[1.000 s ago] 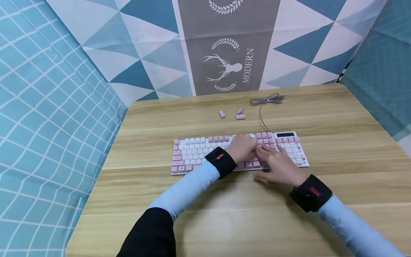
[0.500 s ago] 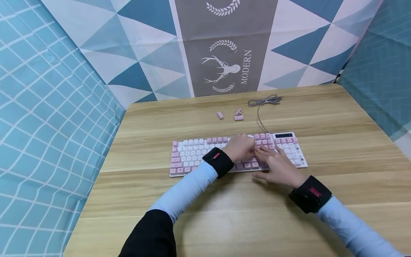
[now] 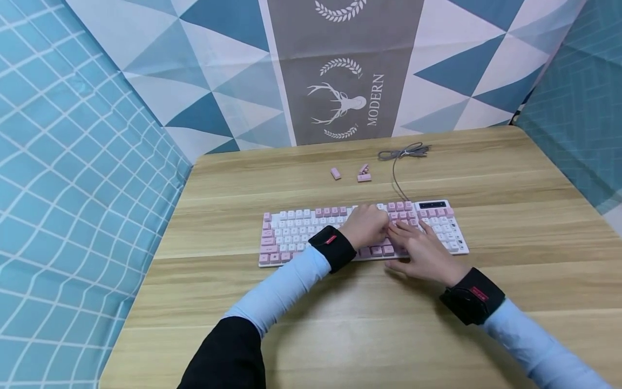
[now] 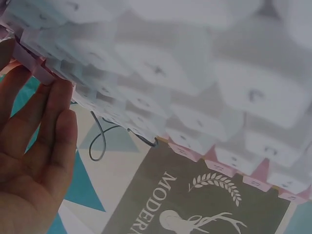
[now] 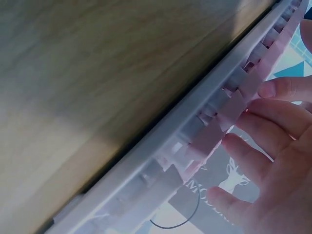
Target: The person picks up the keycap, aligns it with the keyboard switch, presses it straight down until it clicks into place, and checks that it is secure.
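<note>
A pink and white keyboard (image 3: 296, 231) lies flat on the wooden table. Over its right-middle part, my left hand (image 3: 367, 226) has its fingers curled. In the left wrist view, those fingertips pinch at a pink keycap (image 4: 44, 74) on the edge of the keys; the exact contact is partly hidden. My right hand (image 3: 423, 251) lies spread just right of the left, fingers extended over the keys and thumb by the front edge. Its fingertips (image 5: 229, 141) touch the pink keys (image 5: 207, 139) in the right wrist view. The two hands nearly meet.
Behind the keyboard lie a loose pink keycap (image 3: 336, 173) and another (image 3: 364, 177) with small pink pieces beside it. A bundled grey cable (image 3: 405, 153) runs back from the keyboard. Patterned cloth (image 3: 335, 81) hangs behind the table (image 3: 340, 335).
The view shifts slightly and returns. Both hands stay at the same place on the keyboard, with no clear change in their hold.
</note>
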`<state>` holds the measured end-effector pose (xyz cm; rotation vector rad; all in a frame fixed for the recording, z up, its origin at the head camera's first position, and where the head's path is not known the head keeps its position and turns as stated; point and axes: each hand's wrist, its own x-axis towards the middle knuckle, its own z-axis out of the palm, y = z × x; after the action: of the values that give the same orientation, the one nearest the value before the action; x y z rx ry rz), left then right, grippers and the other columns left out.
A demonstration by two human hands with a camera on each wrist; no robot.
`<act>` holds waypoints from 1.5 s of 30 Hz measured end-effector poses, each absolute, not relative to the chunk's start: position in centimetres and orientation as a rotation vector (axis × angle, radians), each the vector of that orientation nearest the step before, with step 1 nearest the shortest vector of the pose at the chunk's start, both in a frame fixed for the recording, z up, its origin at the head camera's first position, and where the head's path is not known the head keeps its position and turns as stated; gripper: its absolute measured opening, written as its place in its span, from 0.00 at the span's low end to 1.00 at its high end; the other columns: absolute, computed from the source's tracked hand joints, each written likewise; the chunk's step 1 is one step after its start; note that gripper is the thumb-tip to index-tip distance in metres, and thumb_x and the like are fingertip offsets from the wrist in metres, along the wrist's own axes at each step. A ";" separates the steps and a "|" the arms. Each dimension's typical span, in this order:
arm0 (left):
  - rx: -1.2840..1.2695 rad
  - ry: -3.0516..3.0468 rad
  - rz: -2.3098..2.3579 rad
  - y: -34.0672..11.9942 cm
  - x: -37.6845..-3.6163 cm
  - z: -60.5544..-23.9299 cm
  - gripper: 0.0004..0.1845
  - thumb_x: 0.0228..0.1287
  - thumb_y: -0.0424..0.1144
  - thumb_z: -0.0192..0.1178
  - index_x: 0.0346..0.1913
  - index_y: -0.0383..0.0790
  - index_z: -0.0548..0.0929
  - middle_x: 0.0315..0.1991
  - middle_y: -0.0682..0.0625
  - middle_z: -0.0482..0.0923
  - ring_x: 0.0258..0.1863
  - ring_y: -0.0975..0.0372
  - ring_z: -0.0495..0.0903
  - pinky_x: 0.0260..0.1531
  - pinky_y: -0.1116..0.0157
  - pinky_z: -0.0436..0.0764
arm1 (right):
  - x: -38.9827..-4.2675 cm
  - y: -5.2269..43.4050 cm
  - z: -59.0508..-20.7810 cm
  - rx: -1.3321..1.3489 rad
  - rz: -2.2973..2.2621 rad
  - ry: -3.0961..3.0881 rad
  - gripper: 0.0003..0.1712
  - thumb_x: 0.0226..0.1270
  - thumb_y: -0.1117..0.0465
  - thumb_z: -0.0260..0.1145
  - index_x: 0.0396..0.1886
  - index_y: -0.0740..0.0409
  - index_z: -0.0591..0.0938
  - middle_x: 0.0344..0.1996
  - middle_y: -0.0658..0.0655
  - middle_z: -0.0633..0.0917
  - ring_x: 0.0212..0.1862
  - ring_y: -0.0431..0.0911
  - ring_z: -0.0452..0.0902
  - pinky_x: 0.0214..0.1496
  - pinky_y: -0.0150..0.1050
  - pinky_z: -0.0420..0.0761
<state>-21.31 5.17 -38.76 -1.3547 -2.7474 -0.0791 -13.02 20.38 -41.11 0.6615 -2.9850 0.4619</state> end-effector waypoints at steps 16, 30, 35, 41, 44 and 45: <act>-1.245 -2.739 -0.004 4.4 -21.1 -39.2 0.07 0.58 0.43 0.62 0.24 0.49 0.85 0.23 0.57 0.83 0.25 0.65 0.81 0.28 0.66 0.79 | -13.4 19.1 -40.8 0.702 0.335 -2.970 0.42 0.49 0.43 0.70 0.57 0.67 0.74 0.59 0.65 0.75 0.66 0.60 0.64 0.67 0.65 0.50; -1.176 -2.653 0.207 4.9 -20.2 -39.6 0.08 0.60 0.40 0.57 0.26 0.49 0.84 0.21 0.56 0.82 0.22 0.65 0.79 0.26 0.66 0.78 | -13.1 19.0 -40.8 0.691 0.332 -2.967 0.41 0.48 0.42 0.70 0.55 0.68 0.76 0.58 0.65 0.76 0.66 0.60 0.65 0.67 0.65 0.51; -1.172 -2.660 0.191 5.0 -20.4 -39.4 0.09 0.61 0.39 0.56 0.26 0.49 0.84 0.21 0.56 0.82 0.21 0.65 0.78 0.25 0.66 0.79 | -13.1 19.1 -40.9 0.687 0.338 -2.963 0.42 0.49 0.43 0.70 0.56 0.69 0.75 0.58 0.66 0.75 0.66 0.61 0.65 0.66 0.66 0.55; -1.268 -2.725 0.076 3.9 -20.6 -38.9 0.09 0.59 0.40 0.56 0.25 0.49 0.85 0.22 0.56 0.82 0.20 0.65 0.77 0.24 0.66 0.77 | -12.2 20.5 -41.7 0.688 0.462 -2.933 0.41 0.51 0.47 0.70 0.59 0.68 0.72 0.63 0.68 0.70 0.66 0.62 0.62 0.65 0.63 0.58; -1.304 -2.813 -0.061 2.5 -21.2 -38.3 0.08 0.61 0.42 0.57 0.32 0.50 0.87 0.33 0.55 0.86 0.27 0.65 0.81 0.26 0.67 0.78 | -11.3 22.6 -41.9 0.568 0.536 -2.895 0.43 0.50 0.50 0.71 0.60 0.71 0.69 0.64 0.74 0.65 0.66 0.67 0.59 0.63 0.66 0.56; -1.291 -2.851 -0.097 2.0 -21.5 -38.0 0.09 0.62 0.43 0.56 0.36 0.50 0.87 0.37 0.54 0.86 0.31 0.65 0.82 0.28 0.67 0.78 | -11.0 23.4 -41.8 0.501 0.574 -2.901 0.44 0.51 0.51 0.71 0.61 0.74 0.67 0.64 0.76 0.63 0.66 0.69 0.57 0.63 0.66 0.56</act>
<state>-21.49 1.98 -38.01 -1.2914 -2.8514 -0.0965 -10.99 23.40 -41.83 0.5007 -2.9011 0.5741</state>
